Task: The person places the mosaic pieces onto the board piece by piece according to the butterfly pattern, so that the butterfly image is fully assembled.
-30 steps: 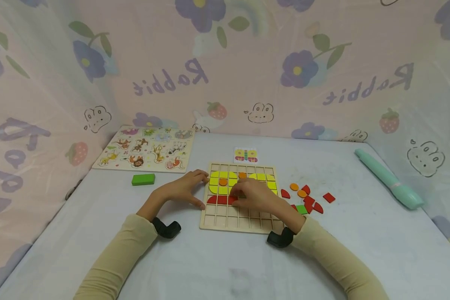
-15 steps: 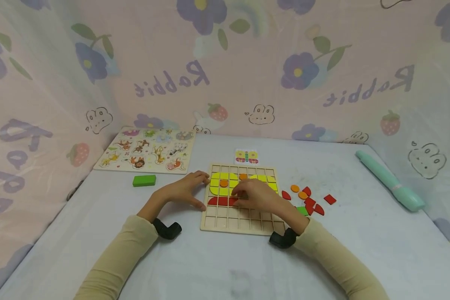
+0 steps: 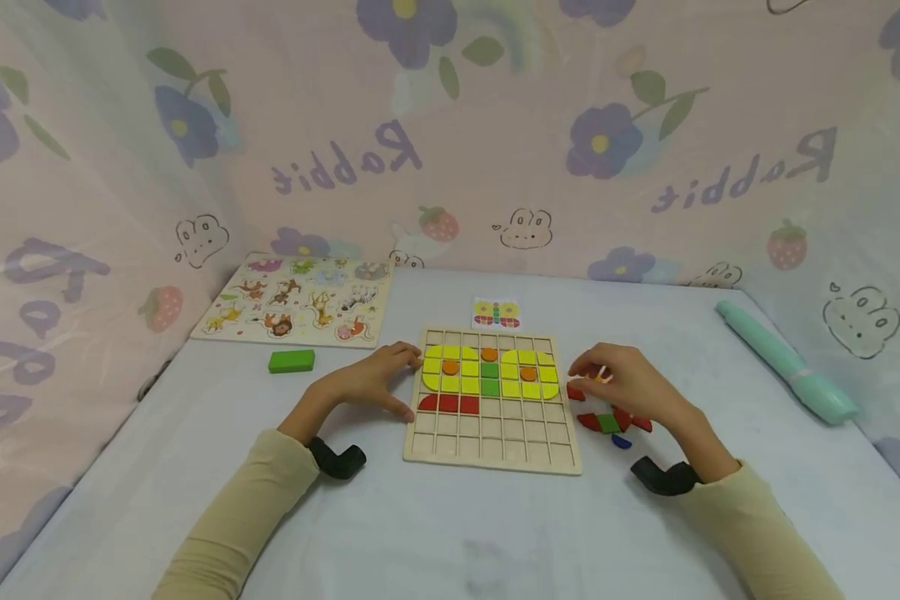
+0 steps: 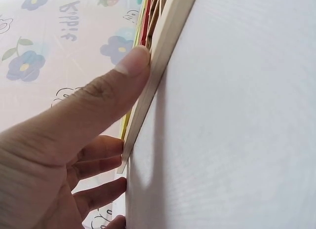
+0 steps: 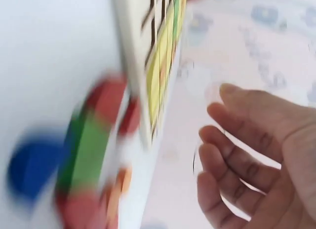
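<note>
A wooden grid board (image 3: 491,450) lies in the middle of the table, bearing yellow pieces (image 3: 441,382), green squares (image 3: 490,386), orange discs (image 3: 489,354) and a short row of red pieces (image 3: 448,404). At its left edge rests my left hand (image 3: 371,379); in the left wrist view the thumb (image 4: 113,88) touches the board's side, fingers loosely extended. My right hand (image 3: 633,383) hovers over the loose pieces right of the board, fingers slightly bent, with nothing visible in them. Below it lie red pieces (image 3: 588,422), a green piece (image 3: 607,423) and a blue half-round piece (image 3: 621,442).
Behind the board lies a small butterfly picture card (image 3: 497,314). An animal puzzle board (image 3: 292,300) and a green block (image 3: 292,361) are at the left. A mint-green wand-shaped object (image 3: 787,362) lies far right. Patterned cloth (image 3: 345,225) walls the table's back and sides.
My right hand has left the board and moved right, over the loose pieces. A third red piece now shows uncovered in the red row. The left hand stays at the board's edge.
</note>
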`<state>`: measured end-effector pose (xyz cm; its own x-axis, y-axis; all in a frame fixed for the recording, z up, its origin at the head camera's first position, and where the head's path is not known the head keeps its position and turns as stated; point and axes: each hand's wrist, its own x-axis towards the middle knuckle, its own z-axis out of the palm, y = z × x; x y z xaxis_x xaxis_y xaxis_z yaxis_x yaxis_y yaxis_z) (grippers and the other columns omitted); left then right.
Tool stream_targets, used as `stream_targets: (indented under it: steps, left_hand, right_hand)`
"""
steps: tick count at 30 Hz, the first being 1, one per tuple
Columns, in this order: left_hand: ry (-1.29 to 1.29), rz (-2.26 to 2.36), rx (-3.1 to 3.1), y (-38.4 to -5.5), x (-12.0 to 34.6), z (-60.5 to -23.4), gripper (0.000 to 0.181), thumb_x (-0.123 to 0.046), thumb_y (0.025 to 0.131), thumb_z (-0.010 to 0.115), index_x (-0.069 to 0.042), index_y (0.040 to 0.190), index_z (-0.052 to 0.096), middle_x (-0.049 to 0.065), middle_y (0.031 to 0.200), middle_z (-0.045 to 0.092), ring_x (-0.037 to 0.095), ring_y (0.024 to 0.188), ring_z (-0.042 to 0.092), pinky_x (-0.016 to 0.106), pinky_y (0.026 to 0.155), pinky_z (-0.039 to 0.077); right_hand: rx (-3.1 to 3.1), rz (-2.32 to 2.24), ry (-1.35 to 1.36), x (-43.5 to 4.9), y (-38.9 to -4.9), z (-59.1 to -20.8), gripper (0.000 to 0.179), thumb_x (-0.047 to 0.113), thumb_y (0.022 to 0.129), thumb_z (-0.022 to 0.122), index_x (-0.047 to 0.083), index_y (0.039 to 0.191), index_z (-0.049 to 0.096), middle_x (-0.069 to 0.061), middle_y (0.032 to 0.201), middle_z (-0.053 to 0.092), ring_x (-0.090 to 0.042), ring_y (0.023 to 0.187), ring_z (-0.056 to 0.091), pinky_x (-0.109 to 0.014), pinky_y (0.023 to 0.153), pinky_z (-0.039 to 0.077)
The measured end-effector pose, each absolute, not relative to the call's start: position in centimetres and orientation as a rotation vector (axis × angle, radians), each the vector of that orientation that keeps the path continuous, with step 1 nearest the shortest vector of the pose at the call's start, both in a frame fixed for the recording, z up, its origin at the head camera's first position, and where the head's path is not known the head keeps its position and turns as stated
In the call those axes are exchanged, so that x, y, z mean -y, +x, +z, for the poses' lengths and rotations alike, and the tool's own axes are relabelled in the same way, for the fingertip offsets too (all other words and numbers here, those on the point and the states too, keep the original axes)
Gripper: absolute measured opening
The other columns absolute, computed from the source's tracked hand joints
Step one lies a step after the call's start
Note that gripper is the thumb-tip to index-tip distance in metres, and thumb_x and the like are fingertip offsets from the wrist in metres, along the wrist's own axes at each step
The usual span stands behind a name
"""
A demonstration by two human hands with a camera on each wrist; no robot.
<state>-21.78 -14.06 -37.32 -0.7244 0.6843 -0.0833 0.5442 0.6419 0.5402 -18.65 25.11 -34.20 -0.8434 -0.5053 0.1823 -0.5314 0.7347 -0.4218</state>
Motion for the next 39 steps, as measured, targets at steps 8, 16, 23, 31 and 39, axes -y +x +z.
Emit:
stream_targets:
  steps: [8,16,23,31,39]
  left_hand:
    - [0.993,0.714,-2.588,-21.6,14.2,-37.4,0.075,-0.040,0.069,0.081,-0.006,0.126,0.047,0.013,0.143,0.034,0.031,0.134,0.028,0.047,0.110,0.025]
    - [0.989,0.715,-2.596,-21.6,14.2,-37.3,0.075,-0.040,0.069,0.081,-0.006,0.126,0.047,0.011,0.142,0.034,0.030,0.134,0.028,0.047,0.110,0.026]
    - [0.995,0.692,-2.609,-21.9,14.2,-37.4,0.075,-0.041,0.068,0.081,-0.008,0.127,0.047,0.010,0.142,0.034,0.029,0.134,0.028,0.046,0.110,0.026]
    - [0.989,0.693,-2.605,-22.1,14.2,-37.5,0.076,-0.041,0.068,0.081,-0.008,0.127,0.047,0.009,0.143,0.034,0.028,0.134,0.028,0.045,0.111,0.026]
    - [0.975,0.689,-2.597,-22.0,14.1,-37.7,0.075,-0.041,0.068,0.082,-0.009,0.126,0.047,0.008,0.143,0.035,0.027,0.134,0.029,0.045,0.110,0.026]
  right_hand:
    - [2.910,0.627,0.712,-30.5,-17.0,-33.6,0.015,0.014,0.080,0.073,0.010,0.094,0.069,0.007,0.085,0.063,-0.011,0.077,0.054,-0.025,0.068,0.051]
    - [2.923,0.635,0.766,-32.8,-17.3,-33.6,0.022,0.010,0.078,0.075,0.008,0.098,0.068,0.003,0.090,0.064,-0.011,0.078,0.054,-0.027,0.069,0.053]
    - [2.994,0.600,0.741,-34.2,-17.5,-33.6,0.028,0.006,0.075,0.075,0.007,0.102,0.066,-0.003,0.095,0.066,-0.020,0.082,0.057,-0.029,0.071,0.053]
    - [3.017,0.600,0.708,-35.3,-17.6,-33.9,0.031,0.006,0.076,0.074,0.005,0.106,0.064,-0.005,0.099,0.065,-0.022,0.086,0.055,-0.030,0.073,0.052]
    - [2.999,0.599,0.703,-35.1,-17.6,-34.7,0.031,0.005,0.076,0.074,0.005,0.106,0.064,-0.005,0.099,0.065,-0.021,0.085,0.056,-0.029,0.072,0.053]
